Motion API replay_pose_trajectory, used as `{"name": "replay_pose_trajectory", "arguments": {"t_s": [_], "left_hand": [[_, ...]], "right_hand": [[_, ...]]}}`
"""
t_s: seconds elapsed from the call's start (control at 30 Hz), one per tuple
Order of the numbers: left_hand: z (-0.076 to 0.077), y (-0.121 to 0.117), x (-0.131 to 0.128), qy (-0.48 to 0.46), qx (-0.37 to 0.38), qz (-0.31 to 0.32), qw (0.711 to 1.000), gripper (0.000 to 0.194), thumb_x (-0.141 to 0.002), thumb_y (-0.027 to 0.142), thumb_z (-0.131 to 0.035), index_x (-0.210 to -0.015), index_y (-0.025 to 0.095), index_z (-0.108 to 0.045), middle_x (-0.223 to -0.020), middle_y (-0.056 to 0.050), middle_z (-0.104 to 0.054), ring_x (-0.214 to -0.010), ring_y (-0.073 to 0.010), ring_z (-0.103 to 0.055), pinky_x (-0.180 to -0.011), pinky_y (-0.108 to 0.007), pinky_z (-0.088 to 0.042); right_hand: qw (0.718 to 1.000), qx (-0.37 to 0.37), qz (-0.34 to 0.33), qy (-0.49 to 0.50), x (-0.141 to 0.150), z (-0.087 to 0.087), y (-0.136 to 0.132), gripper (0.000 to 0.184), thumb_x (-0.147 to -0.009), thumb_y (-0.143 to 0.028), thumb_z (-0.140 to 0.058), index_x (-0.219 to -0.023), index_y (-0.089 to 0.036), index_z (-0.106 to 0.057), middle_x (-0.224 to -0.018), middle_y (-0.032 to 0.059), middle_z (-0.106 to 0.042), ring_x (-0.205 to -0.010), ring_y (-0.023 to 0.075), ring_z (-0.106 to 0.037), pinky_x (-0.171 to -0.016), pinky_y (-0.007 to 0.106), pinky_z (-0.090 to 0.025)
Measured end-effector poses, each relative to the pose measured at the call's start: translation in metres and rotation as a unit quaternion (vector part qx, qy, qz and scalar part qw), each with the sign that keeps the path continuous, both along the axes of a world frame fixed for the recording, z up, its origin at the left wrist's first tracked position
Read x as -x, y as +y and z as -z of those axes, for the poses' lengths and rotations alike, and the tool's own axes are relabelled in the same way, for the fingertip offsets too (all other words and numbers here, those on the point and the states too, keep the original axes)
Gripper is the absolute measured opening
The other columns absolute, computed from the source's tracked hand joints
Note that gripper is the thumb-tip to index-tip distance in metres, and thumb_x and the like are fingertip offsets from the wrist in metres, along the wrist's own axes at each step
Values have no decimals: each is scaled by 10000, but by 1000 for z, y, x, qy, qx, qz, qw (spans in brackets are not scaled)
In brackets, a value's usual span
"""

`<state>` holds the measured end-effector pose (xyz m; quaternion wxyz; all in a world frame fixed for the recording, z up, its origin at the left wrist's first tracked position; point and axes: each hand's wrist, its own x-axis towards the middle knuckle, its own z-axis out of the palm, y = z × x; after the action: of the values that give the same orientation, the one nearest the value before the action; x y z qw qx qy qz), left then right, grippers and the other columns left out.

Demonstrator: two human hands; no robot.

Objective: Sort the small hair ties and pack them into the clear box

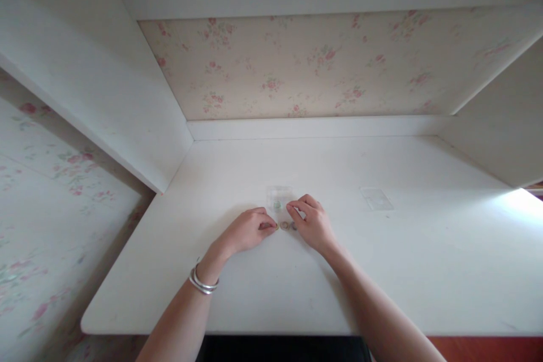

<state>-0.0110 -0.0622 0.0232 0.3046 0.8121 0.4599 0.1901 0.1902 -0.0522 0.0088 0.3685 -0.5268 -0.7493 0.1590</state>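
A small clear plastic bag (pixel 279 192) lies flat on the white desk, with a small greenish round thing (pixel 277 205) showing in or on it. My right hand (pixel 313 225) has thumb and forefinger pinched together over the bag's right edge; what sits between the tips is too small to tell. Just below the bag, my left hand (pixel 250 230) is closed, its fingertips on a small yellowish ring (pixel 277 226). Beside that ring lie a brownish ring (pixel 284 225) and a bluish-grey one (pixel 293 226), the latter partly hidden by my right hand.
A second clear plastic bag (pixel 376 199) lies flat to the right on the desk (pixel 271 300). White panels (pixel 139 85) enclose the left and right sides, and a low ledge (pixel 318 127) runs along the back beneath floral wallpaper. A dark seat (pixel 284 349) shows below the front edge.
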Motion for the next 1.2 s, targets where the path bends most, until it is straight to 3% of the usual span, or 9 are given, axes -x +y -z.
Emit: {"name": "replay_pose_trajectory", "arguments": {"t_s": [0.17,0.33,0.5,0.67,1.0,1.2], "left_hand": [[-3,1,0,-11,2,-11,1000,198,-855,328,-536,-854,238,-712,-781,-14,-613,-701,-128,-566,-665,-225,-426],[-8,3,1,-15,2,-34,999,209,-855,327,-531,-832,206,-700,-741,-8,-577,-676,-119,-536,-643,-222,-407],[-12,7,4,-59,11,-84,995,271,-869,369,-487,-898,199,-695,-814,-24,-603,-719,-130,-548,-681,-237,-422],[-14,14,-5,-81,1,-139,987,345,-863,437,-467,-939,185,-690,-813,-28,-607,-700,-137,-546,-653,-245,-429],[-3,40,-40,-23,-61,-116,991,220,-846,297,-513,-891,209,-710,-884,-41,-644,-792,-154,-589,-783,-275,-462],[-7,33,-33,-27,-93,-128,987,247,-875,292,-473,-915,202,-700,-875,-43,-640,-810,-153,-584,-765,-268,-466]], "right_hand": [[1000,-11,-7,-3,1,4,0,216,-881,-312,-489,-858,-243,-693,-780,21,-591,-752,139,-559,-716,266,-419],[999,-2,-51,-10,1,3,-3,201,-882,-290,-498,-846,-227,-686,-773,19,-590,-727,127,-548,-654,234,-394],[985,-1,-130,-116,3,-4,-16,225,-898,-240,-453,-842,-231,-670,-692,-4,-568,-629,103,-510,-617,229,-333],[965,-57,-147,-210,10,-6,-28,225,-901,-239,-436,-843,-228,-654,-684,-6,-585,-626,107,-497,-646,269,-279],[954,-83,-154,-245,16,4,-26,192,-889,-213,-459,-796,-203,-627,-690,-9,-594,-613,108,-486,-628,292,-246],[955,-81,-151,-240,16,4,-25,195,-891,-200,-461,-798,-198,-633,-704,-2,-593,-619,105,-494,-629,286,-258]]}}
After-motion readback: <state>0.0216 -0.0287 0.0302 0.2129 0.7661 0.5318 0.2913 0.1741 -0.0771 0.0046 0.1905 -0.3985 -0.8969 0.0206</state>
